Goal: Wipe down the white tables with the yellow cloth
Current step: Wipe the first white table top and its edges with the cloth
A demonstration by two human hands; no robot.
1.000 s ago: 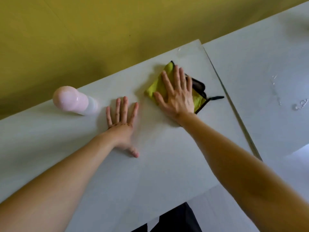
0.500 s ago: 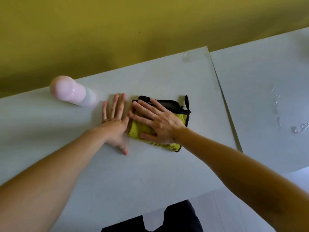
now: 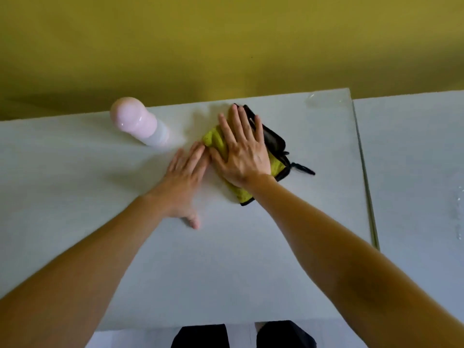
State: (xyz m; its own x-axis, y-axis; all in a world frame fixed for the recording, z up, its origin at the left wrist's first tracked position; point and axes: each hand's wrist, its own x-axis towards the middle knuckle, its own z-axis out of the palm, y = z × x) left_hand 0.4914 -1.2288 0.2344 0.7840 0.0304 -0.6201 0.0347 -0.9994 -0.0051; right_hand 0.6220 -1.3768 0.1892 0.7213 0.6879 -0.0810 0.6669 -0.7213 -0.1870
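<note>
Bench (image 3: pixel 226 259): white, open toward 6 o'clock; seam (image 3: pixel 364 172) at 3 o'clock.
Right hand (image 3: pixel 241 151): flat, pressing yellow cloth (image 3: pixel 216 139).
Left hand (image 3: pixel 183 182): flat on bench, empty.

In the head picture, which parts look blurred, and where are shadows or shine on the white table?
Head view: the pink rounded plastic bottle is smeared at its pale base; the left hand looks blurred; a faint shadow lies beyond the right hand pressing the yellow cloth with black trim; a wet patch shines on the white table, far right corner.
</note>
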